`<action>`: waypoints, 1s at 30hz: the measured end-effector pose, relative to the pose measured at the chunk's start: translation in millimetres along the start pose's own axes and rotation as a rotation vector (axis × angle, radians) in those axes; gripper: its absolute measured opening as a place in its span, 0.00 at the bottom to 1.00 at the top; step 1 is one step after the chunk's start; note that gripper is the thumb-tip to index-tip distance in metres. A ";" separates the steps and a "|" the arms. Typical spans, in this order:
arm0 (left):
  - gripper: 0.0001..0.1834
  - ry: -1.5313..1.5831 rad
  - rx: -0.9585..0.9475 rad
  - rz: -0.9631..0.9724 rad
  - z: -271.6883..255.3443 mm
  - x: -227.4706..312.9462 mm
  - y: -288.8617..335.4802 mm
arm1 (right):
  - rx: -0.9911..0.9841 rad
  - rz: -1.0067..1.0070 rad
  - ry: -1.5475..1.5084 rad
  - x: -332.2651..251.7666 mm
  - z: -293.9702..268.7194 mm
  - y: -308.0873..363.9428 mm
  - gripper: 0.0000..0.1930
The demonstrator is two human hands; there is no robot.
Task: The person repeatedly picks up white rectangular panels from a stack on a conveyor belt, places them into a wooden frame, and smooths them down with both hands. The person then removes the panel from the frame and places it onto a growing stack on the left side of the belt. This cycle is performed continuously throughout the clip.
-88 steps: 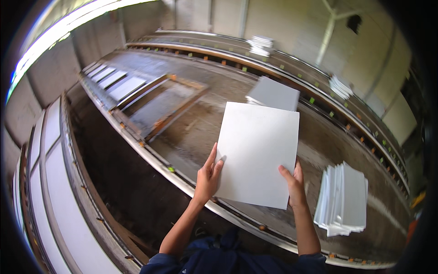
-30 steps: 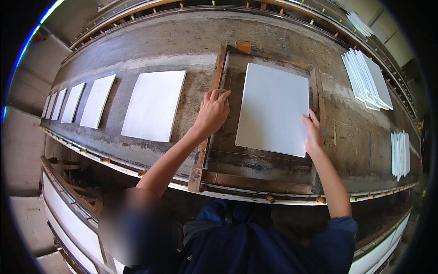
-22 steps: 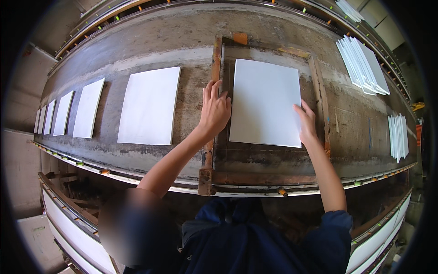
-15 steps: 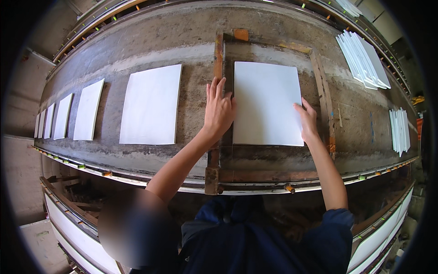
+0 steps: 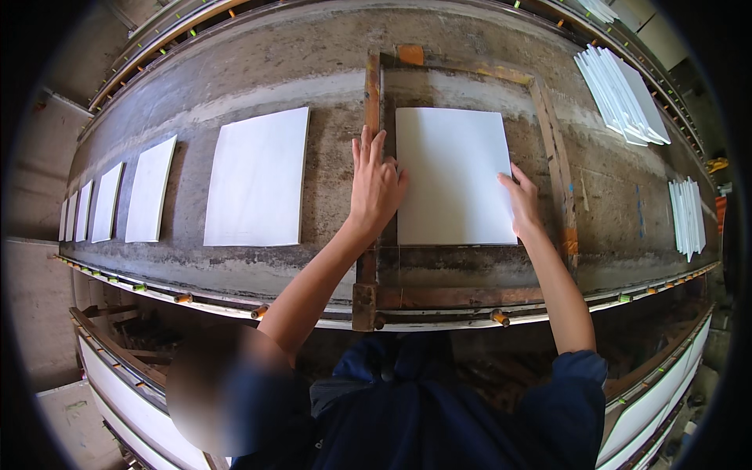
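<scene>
A white rectangular panel (image 5: 450, 176) lies flat inside a wooden frame (image 5: 558, 157) on a long, stained table (image 5: 337, 102). My left hand (image 5: 374, 188) rests on the frame's left bar, fingers stretched out, its thumb side against the panel's left edge. On the opposite edge, my right hand (image 5: 522, 202) has its thumb over the panel's top face and its fingers along the outer side. What those fingertips touch underneath is hidden.
To the left, several like panels (image 5: 257, 176) lie spaced in a row. Two stacks of white panels stand on the right, a far one (image 5: 623, 94) and a nearer one (image 5: 687, 219). Small orange and green pegs (image 5: 500, 317) line the table's near rail.
The panel and my right hand appear slightly further left in the picture, though the whole view has shifted a little too. Both hands keep to the panel's opposite edges.
</scene>
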State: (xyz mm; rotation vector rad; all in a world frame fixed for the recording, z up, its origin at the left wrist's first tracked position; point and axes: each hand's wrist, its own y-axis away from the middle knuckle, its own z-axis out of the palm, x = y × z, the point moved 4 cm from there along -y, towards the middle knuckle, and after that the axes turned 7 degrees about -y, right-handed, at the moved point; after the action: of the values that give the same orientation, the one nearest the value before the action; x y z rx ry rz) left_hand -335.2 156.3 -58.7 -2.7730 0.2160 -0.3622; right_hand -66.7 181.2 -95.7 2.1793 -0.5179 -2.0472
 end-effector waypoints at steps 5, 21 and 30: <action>0.13 0.016 -0.001 -0.002 -2.9 1.1 0.2 | 0.014 0.009 0.037 -6.3 2.6 5.8 0.29; 0.08 -0.072 -0.045 -0.015 -1.2 2.9 0.0 | 0.111 -0.187 0.382 -1.6 -2.5 2.9 0.26; 0.08 -0.541 -0.048 0.267 13.5 36.9 5.9 | 0.241 -0.579 0.839 -16.7 16.4 11.7 0.20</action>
State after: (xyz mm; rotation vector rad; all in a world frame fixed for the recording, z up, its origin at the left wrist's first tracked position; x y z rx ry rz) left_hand -296.9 147.9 -64.9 -2.7168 0.4514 0.4592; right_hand -85.5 178.1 -77.7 3.2976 -0.0188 -1.0166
